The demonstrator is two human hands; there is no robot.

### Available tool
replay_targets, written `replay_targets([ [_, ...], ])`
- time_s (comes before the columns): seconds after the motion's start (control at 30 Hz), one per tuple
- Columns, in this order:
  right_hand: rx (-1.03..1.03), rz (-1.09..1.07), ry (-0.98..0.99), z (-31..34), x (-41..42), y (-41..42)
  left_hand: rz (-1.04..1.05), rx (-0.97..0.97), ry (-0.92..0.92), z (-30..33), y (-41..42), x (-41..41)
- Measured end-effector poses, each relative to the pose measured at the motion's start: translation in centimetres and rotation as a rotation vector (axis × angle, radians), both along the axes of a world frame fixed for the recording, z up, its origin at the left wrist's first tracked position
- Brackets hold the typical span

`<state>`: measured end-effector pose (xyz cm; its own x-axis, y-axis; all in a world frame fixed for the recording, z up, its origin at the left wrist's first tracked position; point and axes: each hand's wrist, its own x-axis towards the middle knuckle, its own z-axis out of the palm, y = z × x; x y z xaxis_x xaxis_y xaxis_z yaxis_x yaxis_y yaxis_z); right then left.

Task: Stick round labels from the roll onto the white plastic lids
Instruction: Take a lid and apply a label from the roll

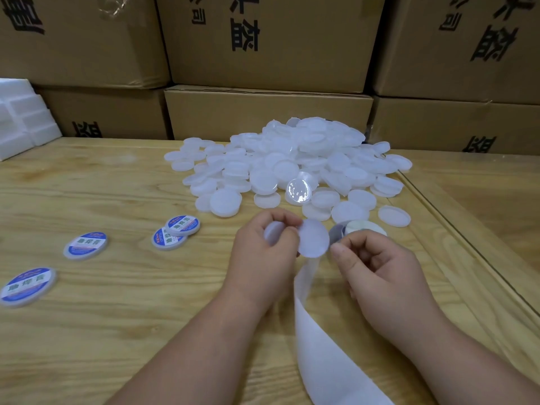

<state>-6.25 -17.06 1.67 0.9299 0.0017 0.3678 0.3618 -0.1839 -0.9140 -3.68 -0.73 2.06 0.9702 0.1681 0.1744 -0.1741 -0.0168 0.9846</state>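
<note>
Both hands [264,247] [377,264] pinch one lid [313,238] tilted on edge.

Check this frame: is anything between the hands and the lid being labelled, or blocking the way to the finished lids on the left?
Nothing visible. The left hand already holds a white lid, right hand beside it at the label strip. Bare table lies toward the labelled lids.

On the table [117,331], your hands [266,247] meet at centre. The lid pile [292,162] lies at twelve o'clock, cardboard boxes [268,112] stacked behind it. Four labelled lids [85,245] lie at nine o'clock, two overlapping. The backing strip [321,361] trails toward six.
</note>
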Motion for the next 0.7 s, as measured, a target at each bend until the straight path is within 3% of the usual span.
replay_targets([
  [0.23,-0.115,-0.087,-0.250,0.06,-0.01,0.30,-0.054,0.030,0.004,-0.16,-0.14,0.03],
  [0.7,-0.204,-0.154,-0.196,0.40,0.17,0.21,-0.135,-0.052,0.042,-0.24,0.42,0.22],
])
